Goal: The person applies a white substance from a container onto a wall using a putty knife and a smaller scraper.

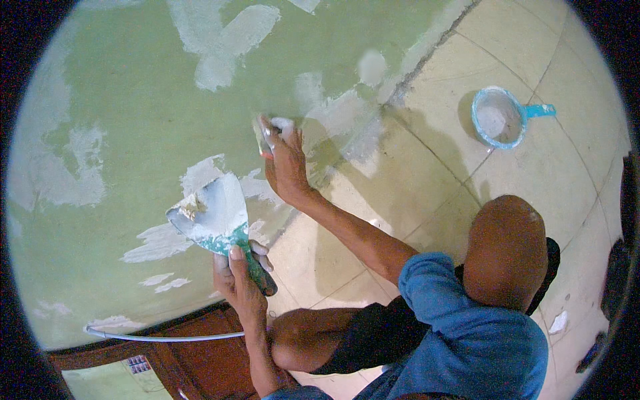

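In my left hand (241, 277) is a wide putty knife (215, 212), gripped by its green, putty-smeared handle. Its broad blade is coated white, with a lump of putty (191, 205) near the far left corner. Up and to the right, my right hand (287, 160) pinches a small flat scraper (261, 139) close against the green wall (153, 107). Its blade is seen nearly edge-on, and the fingers hide most of its handle. Pale putty patches (343, 117) lie around both hands.
A blue dipper (500, 119) with a side handle holds pale putty on the tiled floor (427, 193). My bent knees (300, 340) are close below the arms. A brown wooden door (213, 357) and a white cable (167, 338) are at lower left. A white scrap (559, 323) lies at right.
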The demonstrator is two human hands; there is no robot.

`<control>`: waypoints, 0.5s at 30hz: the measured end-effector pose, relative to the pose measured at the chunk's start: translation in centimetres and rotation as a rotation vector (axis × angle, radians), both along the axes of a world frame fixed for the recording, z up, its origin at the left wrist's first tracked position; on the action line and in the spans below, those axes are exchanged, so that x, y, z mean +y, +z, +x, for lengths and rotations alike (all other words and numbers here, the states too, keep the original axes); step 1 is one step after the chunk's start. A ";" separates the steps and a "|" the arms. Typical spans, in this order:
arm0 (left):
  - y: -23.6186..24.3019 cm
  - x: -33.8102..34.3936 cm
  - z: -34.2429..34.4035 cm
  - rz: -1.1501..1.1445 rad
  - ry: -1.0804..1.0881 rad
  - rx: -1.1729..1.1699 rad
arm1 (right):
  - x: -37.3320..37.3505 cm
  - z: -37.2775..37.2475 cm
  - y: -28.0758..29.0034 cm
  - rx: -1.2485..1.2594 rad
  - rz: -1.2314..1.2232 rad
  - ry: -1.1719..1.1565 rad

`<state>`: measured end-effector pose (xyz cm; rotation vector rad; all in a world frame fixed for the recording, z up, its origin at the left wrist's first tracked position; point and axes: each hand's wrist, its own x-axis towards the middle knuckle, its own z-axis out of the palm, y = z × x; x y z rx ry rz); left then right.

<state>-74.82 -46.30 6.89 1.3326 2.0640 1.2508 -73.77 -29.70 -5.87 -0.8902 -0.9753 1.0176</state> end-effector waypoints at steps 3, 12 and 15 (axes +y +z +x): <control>-0.1 -0.2 -0.7 0.033 -0.024 0.016 | -0.5 1.6 -4.0 -0.074 -0.044 0.000; 0.1 -1.1 -0.4 -0.009 -0.004 0.003 | 4.7 -1.5 -8.7 -0.234 -0.351 -0.313; 0.4 -1.1 -0.3 -0.006 0.020 0.019 | 0.2 -5.6 -6.1 -0.296 -0.284 -0.108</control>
